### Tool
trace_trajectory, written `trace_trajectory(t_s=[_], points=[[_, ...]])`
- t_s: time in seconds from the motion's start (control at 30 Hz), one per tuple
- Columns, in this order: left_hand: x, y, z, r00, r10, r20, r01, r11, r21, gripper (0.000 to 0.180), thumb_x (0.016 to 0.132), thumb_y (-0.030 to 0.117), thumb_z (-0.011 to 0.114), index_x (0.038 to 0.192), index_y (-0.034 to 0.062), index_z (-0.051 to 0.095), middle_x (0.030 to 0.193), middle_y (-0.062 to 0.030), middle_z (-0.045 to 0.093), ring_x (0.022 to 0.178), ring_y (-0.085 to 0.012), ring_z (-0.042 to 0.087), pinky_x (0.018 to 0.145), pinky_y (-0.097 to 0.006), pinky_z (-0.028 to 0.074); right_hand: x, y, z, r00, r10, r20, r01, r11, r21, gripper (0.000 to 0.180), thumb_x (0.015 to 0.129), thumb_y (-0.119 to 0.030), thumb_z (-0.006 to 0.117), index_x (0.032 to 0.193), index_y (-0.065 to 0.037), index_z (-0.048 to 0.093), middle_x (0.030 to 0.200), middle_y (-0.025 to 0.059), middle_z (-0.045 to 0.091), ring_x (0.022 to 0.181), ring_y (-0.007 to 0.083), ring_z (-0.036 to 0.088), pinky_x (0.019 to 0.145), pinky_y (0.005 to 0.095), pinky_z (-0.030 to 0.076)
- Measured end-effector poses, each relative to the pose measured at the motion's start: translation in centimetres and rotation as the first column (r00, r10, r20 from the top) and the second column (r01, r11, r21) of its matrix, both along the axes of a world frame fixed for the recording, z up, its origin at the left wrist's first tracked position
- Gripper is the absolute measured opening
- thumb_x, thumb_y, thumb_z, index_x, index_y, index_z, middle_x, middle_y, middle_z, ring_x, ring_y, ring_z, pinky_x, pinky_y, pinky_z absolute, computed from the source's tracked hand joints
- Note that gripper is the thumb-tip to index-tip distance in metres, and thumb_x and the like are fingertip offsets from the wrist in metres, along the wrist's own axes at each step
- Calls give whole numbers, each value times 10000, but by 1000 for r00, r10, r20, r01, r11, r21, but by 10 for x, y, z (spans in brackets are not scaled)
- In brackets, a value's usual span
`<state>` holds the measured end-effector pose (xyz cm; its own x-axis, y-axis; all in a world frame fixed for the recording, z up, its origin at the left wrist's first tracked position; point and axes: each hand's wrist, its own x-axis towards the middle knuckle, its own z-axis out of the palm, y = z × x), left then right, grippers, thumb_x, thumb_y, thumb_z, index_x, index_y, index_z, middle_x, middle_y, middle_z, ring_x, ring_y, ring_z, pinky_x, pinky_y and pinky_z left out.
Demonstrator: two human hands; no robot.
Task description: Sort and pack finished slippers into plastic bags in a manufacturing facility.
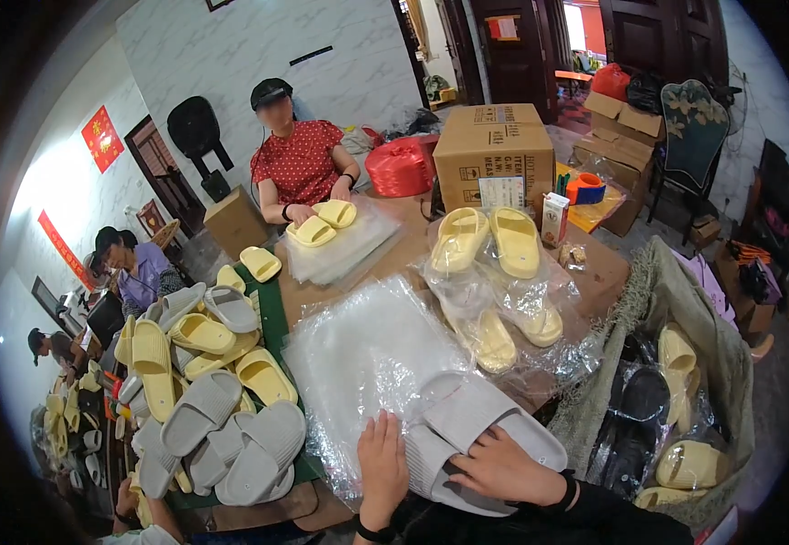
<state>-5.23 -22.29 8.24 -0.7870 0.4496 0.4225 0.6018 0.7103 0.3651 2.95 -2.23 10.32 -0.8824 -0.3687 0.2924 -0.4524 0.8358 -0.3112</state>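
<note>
My right hand (503,467) grips a pair of grey slide slippers (523,434), its fingers tucked around their straps and openings. The pair lies at the near edge of the table, and clear film seems to cover part of its far end. My left hand (382,461) rests flat with fingers stretched out on a stack of clear plastic bags (358,350), just left of the slippers. Beyond the slippers, yellow slippers in clear bags (490,341) lie with another yellow pair (515,242) on top.
A pile of grey and yellow slippers (203,400) covers the table's left. At right stands an open woven sack (585,409) of bagged slippers. A cardboard box (492,150) is at the back. Across the table, a person in red (308,159) handles yellow slippers (312,232) on more bags.
</note>
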Motion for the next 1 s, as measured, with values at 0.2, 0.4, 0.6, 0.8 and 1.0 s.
trace_trajectory(t_s=[0.2, 0.4, 0.6, 0.8, 1.0], points=[[11, 3, 2, 998, -33, 60, 34, 999, -22, 454, 912, 86, 494, 1352, -1, 425, 1381, -210, 439, 1261, -473, 373, 1049, -580, 243, -6, -6, -6, 997, 17, 70, -14, 998, -54, 355, 857, -357, 603, 1069, -72, 600, 970, 127, 615, 1011, 311, 542, 913, 462, 382], [20, 4, 5, 993, -79, 87, 81, 996, -29, 472, 906, 98, 509, 1365, 27, 423, 1412, -198, 409, 1305, -466, 327, 1055, -598, 217, -12, -10, -17, 999, -8, 35, 10, 999, -49, 368, 856, -384, 608, 1067, -83, 595, 910, 130, 601, 1016, 323, 537, 943, 450, 370], [23, 2, 11, 995, -92, 47, 97, 989, -108, 487, 898, 103, 519, 1372, 42, 422, 1434, -164, 393, 1315, -474, 303, 1046, -634, 196, -20, -17, -23, 996, -59, -71, 50, 991, -121, 383, 878, -358, 583, 1086, -37, 598, 1112, 163, 578, 1104, 348, 500, 981, 533, 329], [28, 5, 15, 994, -109, 29, 112, 986, -120, 498, 885, 86, 520, 1370, 35, 418, 1445, -154, 382, 1315, -486, 293, 1048, -656, 173, -27, -15, -31, 989, -102, -103, 86, 984, -154, 392, 838, -353, 631, 1049, -24, 602, 1045, 191, 587, 1050, 376, 514, 964, 504, 339], [31, 3, 12, 988, -102, 112, 102, 995, 7, 518, 869, 51, 509, 1374, 16, 403, 1448, -177, 370, 1317, -491, 287, 1041, -656, 189, -31, -17, -32, 957, -287, -37, 273, 938, -214, 342, 810, -316, 657, 1007, -39, 628, 981, 184, 578, 972, 380, 519, 883, 483, 367]])
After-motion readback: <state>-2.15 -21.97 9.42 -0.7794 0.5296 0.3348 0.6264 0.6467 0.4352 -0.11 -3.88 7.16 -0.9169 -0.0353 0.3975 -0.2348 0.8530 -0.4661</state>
